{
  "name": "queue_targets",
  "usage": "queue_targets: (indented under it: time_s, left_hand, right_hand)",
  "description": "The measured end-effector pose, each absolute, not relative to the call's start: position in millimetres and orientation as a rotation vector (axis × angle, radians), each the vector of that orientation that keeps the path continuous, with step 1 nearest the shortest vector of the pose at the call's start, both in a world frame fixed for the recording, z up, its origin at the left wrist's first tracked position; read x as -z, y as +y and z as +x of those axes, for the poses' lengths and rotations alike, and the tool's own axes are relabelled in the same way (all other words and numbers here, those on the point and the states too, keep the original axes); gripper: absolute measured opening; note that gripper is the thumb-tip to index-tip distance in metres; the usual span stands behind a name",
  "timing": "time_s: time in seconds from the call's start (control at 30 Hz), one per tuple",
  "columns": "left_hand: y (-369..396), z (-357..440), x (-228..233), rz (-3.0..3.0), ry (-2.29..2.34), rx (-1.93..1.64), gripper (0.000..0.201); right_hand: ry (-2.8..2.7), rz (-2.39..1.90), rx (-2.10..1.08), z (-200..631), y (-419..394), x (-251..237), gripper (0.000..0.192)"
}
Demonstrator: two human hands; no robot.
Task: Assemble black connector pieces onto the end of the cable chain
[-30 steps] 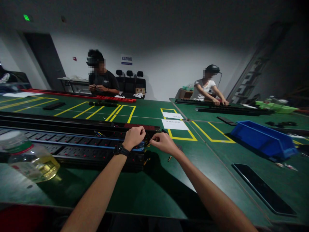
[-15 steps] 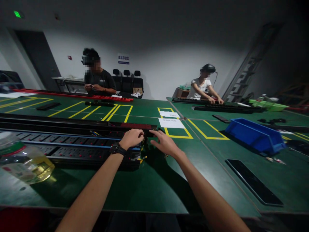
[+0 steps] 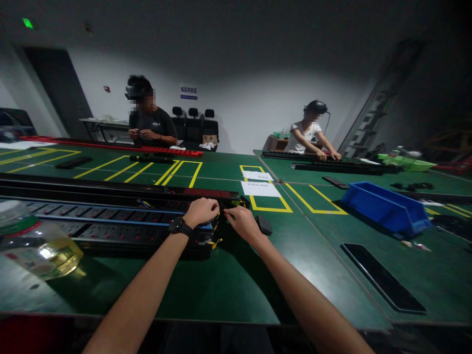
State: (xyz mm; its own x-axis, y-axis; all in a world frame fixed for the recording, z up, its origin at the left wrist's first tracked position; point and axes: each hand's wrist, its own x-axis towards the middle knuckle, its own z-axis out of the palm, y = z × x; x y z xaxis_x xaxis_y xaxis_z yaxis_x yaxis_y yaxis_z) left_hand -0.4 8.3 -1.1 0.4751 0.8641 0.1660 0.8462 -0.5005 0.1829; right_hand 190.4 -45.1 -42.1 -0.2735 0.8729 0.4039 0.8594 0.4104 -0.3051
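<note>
Long black power strips (image 3: 121, 232) with rows of sockets and red dots lie side by side on the table, blue edging along them. Yellow wires (image 3: 216, 242) stick out of their right ends. My left hand (image 3: 201, 213), wearing a black watch, is closed at the end of one strip; what its fingertips hold is hidden. Just right of it, my right hand (image 3: 241, 222) pinches close to the strip's end, on something too dark and small to name. A small black block (image 3: 264, 225) lies beside my right hand.
At left front a clear bottle (image 3: 40, 246) of yellow liquid lies tilted. To the right are a blue bin (image 3: 387, 209) and a phone-like black slab (image 3: 383, 278). Paper sheets (image 3: 260, 189) lie beyond my hands. Two people work across the green table (image 3: 313, 255).
My right hand has moved slightly left towards my left hand, and its spread fingers have come together in a pinch. The black block beside it now shows. My left hand stays almost still.
</note>
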Motion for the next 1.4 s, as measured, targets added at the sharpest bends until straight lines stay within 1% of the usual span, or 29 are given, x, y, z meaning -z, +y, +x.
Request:
queue_targets:
  time_s: [0.2, 0.3, 0.37, 0.47, 0.5, 0.67, 0.77, 0.87, 0.97, 1.03, 1.1, 1.23, 1.4]
  left_hand:
    - [11, 3, 1, 2.564, 1.617, -0.354, 0.026]
    - [14, 0, 1, 2.515, 1.602, -0.363, 0.027]
    - [17, -2, 2, 2.489, 1.583, -0.372, 0.026]
    - [21, -5, 4, 2.474, 1.551, -0.391, 0.024]
    - [22, -6, 5, 2.478, 1.542, -0.397, 0.024]
    - [22, -8, 8, 2.525, 1.504, -0.42, 0.02]
    - [21, -9, 7, 2.531, 1.489, -0.433, 0.017]
    - [18, -8, 5, 2.527, 1.49, -0.439, 0.016]
    - [13, -7, 2, 2.566, 1.487, -0.455, 0.016]
    - [11, -7, 1, 2.601, 1.476, -0.467, 0.018]
    - [9, -7, 1, 2.629, 1.47, -0.462, 0.019]
    - [9, -7, 2, 2.667, 1.484, -0.425, 0.017]
    - [9, -7, 3, 2.724, 1.527, -0.417, 0.018]
  right_hand:
    - [-1.859, -1.519, -0.003, 196, -36, 48, 0.026]
    - [-1.573, -1.535, -0.076, 218, -32, 43, 0.025]
    - [-1.414, -1.539, -0.16, 241, -28, 38, 0.028]
    - [-1.203, -1.576, -0.421, 276, -24, 33, 0.044]
    - [-1.15, -1.574, -0.53, 286, -24, 32, 0.043]
    - [-1.069, -1.548, -0.978, 315, -32, 29, 0.02]
    - [-1.093, -1.549, -1.138, 319, -40, 25, 0.016]
    - [-1.099, -1.555, -1.229, 320, -47, 19, 0.023]
    - [-1.164, -1.575, -1.308, 325, -54, 14, 0.036]
    - [-1.243, -1.615, -1.315, 329, -57, 14, 0.047]
    - [-1.333, -1.668, -1.3, 333, -58, 15, 0.054]
    - [-1.474, -1.75, -1.306, 336, -59, 18, 0.057]
    - [-1.507, -1.812, -1.321, 341, -61, 16, 0.062]
